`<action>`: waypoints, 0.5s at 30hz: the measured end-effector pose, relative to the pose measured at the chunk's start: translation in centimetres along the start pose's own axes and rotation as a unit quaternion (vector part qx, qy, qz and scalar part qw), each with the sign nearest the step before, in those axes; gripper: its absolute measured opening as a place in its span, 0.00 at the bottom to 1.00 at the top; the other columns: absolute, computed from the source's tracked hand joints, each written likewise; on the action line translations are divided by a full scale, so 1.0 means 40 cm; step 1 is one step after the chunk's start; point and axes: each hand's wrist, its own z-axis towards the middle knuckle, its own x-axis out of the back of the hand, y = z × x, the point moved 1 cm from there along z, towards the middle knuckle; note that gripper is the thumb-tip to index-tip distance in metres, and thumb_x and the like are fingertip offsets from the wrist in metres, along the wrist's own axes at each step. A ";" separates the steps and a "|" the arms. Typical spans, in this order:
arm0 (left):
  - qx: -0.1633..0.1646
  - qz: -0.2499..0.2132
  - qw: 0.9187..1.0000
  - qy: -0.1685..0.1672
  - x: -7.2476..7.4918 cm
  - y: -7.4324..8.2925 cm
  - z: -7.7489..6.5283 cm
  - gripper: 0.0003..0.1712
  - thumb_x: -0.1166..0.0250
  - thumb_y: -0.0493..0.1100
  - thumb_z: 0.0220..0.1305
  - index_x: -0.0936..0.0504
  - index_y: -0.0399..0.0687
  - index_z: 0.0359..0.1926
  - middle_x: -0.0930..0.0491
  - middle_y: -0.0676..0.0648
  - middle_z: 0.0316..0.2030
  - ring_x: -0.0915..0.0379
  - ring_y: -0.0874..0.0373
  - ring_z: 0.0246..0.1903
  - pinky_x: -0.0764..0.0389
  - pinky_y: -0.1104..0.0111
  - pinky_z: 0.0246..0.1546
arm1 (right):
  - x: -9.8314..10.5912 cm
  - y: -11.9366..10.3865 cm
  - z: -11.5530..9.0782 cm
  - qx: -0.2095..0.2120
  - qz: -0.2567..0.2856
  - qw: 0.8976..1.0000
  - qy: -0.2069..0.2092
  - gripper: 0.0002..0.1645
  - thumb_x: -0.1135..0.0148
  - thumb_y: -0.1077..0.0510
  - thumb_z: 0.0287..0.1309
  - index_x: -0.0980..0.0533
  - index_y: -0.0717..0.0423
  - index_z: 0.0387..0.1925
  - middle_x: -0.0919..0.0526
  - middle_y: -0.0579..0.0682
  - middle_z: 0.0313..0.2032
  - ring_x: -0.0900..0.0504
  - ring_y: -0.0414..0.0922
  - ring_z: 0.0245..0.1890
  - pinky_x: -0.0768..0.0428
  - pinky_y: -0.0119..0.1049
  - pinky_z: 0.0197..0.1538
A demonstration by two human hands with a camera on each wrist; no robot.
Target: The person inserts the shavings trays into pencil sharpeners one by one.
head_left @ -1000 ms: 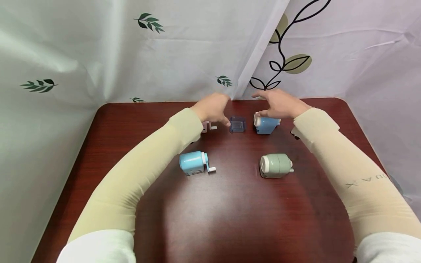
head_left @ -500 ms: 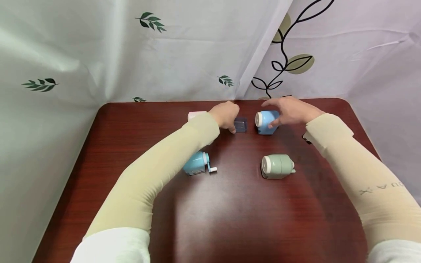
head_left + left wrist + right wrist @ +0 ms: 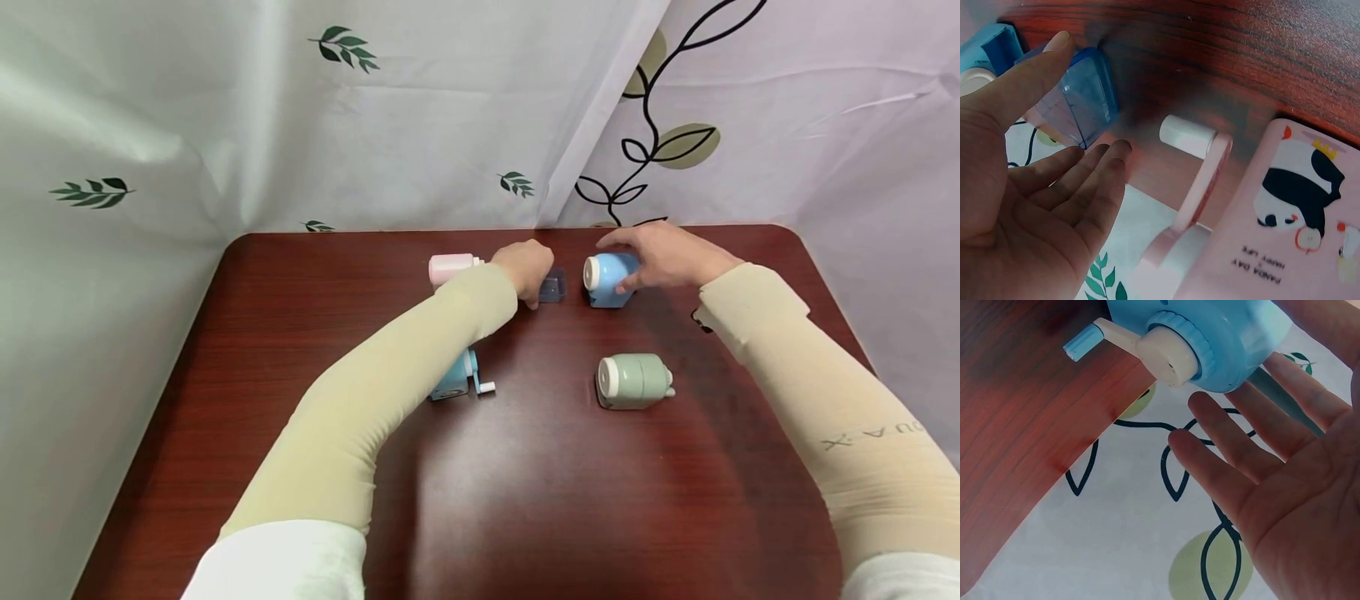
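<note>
My left hand is at the far side of the table, beside a small see-through blue tray. In the left wrist view its thumb overlaps the tray, and the other fingers extend loosely below it. My right hand is around the crank side of a blue pencil sharpener, thumb in front and fingers behind. The right wrist view shows those fingers nearly straight, right by the blue body with its white-and-blue crank.
A pink pencil sharpener with a panda print is left of my left hand, its crank close to the fingers. Nearer stand a turquoise sharpener, partly behind my left sleeve, and a green sharpener. A patterned curtain borders the table.
My left hand has moved right and slightly nearer, toward the tray, uncovering the pink sharpener. My right hand has shifted a little right and lower around the blue sharpener.
</note>
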 end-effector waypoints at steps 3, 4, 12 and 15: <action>0.004 0.004 1.000 -0.003 -0.006 0.002 0.005 0.23 0.24 0.46 0.40 0.21 0.50 0.40 0.23 0.52 0.36 0.28 0.57 0.33 0.25 0.64 0.34 | -0.002 0.000 -0.001 0.002 0.008 1.000 0.007 0.38 0.25 0.53 0.38 0.26 0.54 0.56 0.19 0.58 0.46 0.24 0.55 0.46 0.29 0.50 0.49; 0.005 0.005 1.000 -0.004 -0.008 0.002 0.006 0.23 0.24 0.46 0.40 0.21 0.50 0.40 0.23 0.52 0.36 0.28 0.57 0.33 0.25 0.64 0.33 | -0.003 0.000 -0.001 0.001 0.010 1.000 0.008 0.38 0.25 0.54 0.38 0.26 0.54 0.56 0.19 0.57 0.45 0.24 0.55 0.46 0.29 0.50 0.49; 0.003 -0.018 1.000 0.007 -0.021 -0.001 0.010 0.24 0.24 0.47 0.40 0.21 0.50 0.40 0.23 0.52 0.35 0.28 0.57 0.33 0.25 0.65 0.33 | -0.010 0.000 0.002 0.002 0.008 1.000 0.011 0.36 0.25 0.55 0.38 0.25 0.53 0.55 0.19 0.54 0.45 0.24 0.52 0.44 0.28 0.47 0.48; 0.003 -0.026 1.000 0.016 -0.022 -0.006 0.010 0.22 0.25 0.46 0.40 0.21 0.50 0.39 0.23 0.52 0.34 0.28 0.57 0.32 0.25 0.66 0.33 | -0.009 -0.002 0.003 0.003 0.010 1.000 0.008 0.35 0.25 0.56 0.38 0.24 0.53 0.53 0.19 0.54 0.45 0.24 0.52 0.43 0.28 0.47 0.48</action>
